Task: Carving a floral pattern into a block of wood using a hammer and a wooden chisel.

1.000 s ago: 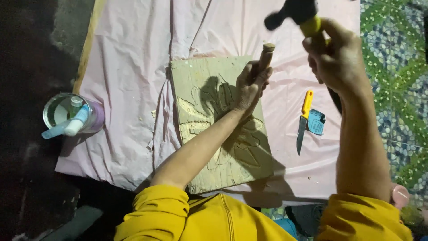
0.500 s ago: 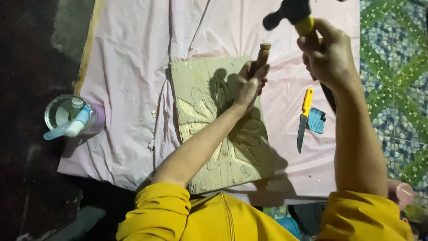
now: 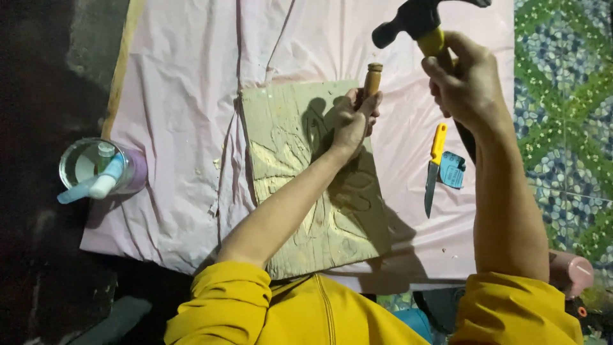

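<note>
1. The pink sheet [image 3: 179, 96] is covering the work surface and carrying the wooden panel [image 3: 300, 191], which is lying flat at its centre with a leaf-like relief partly cut into it.
2. The left hand [image 3: 354, 121] is clenching the wooden-handled chisel [image 3: 371, 80] at the panel's upper right corner; the handle is standing nearly upright and the blade tip is hidden behind the fingers.
3. The right hand [image 3: 466, 83] is gripping the yellow shaft of the black-headed hammer [image 3: 415, 19], raised above and to the right of the chisel's butt.
4. In judgement, a good strike is calling for the hammer face to be meeting the butt squarely, with the left fingers staying below the butt (a glancing blow could slip onto the knuckles).
5. A clear jar [image 3: 96, 169] is standing well left of the panel, off the sheet's edge; a pale tube-shaped object is leaning in it (contents otherwise unclear).
6. A yellow-handled knife [image 3: 434, 169] is lying just right of the panel.
</note>
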